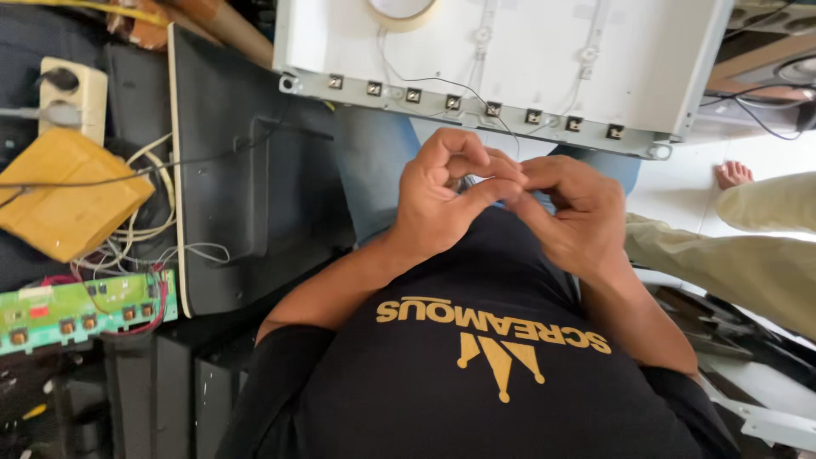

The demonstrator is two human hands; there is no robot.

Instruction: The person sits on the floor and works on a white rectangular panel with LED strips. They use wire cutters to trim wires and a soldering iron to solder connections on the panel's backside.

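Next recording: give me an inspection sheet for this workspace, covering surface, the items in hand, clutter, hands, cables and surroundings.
Surface: white backlight panel with a grey connector edge lies ahead of the person's knees.
Items in hand: a thin black wire runs off the panel toward the fingers; what they pinch is too small to tell.
Clutter: green circuit board, yellow box, power strip, tape roll.
Hands: left hand and right hand meet fingertip to fingertip above the lap.
Cables: loose white wires tangled beside a black back cover.
Surroundings: another person's bare foot and trouser leg at the right.
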